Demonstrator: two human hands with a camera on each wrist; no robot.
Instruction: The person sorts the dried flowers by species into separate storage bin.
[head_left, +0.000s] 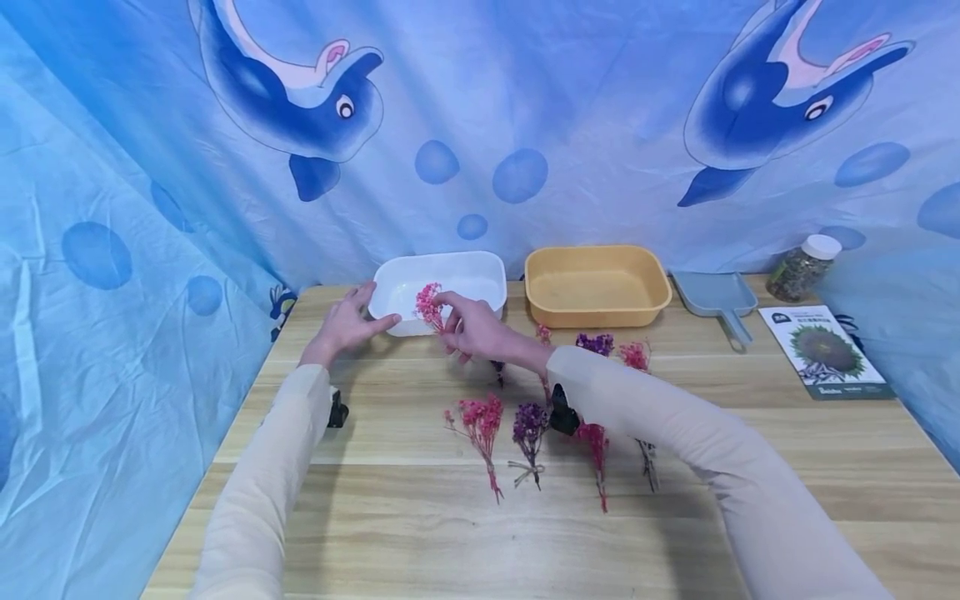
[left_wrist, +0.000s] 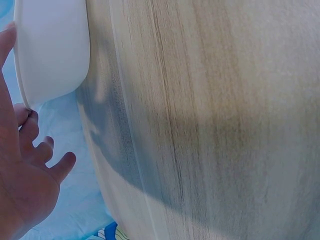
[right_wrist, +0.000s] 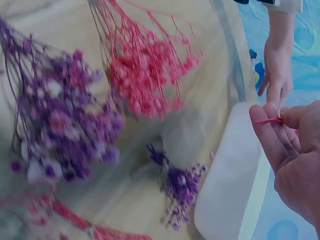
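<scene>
My right hand point(head_left: 474, 327) pinches a small bunch of pink dried flowers point(head_left: 430, 305) by its stems, blooms over the front side of a white plastic basin point(head_left: 457, 260). In the right wrist view a pink stem end point(right_wrist: 267, 121) pokes out between thumb and fingers. My left hand point(head_left: 348, 327) holds the basin's left end, thumb on the front rim and fingers at the far corner. The left wrist view has the fingertips point(left_wrist: 29, 114) right at the rim. On the table nearest me lie a pink bunch point(head_left: 481, 421) and a purple bunch point(head_left: 530, 423).
Right of the white basin stands a yellow basin point(head_left: 600, 318). Farther right are a grey dustpan point(head_left: 716, 293), a lidded jar point(head_left: 802, 271) and a printed seed packet point(head_left: 825, 354). More pink and purple bunches lie partly under my right arm. A blue curtain point(head_left: 480, 108) hangs behind the table.
</scene>
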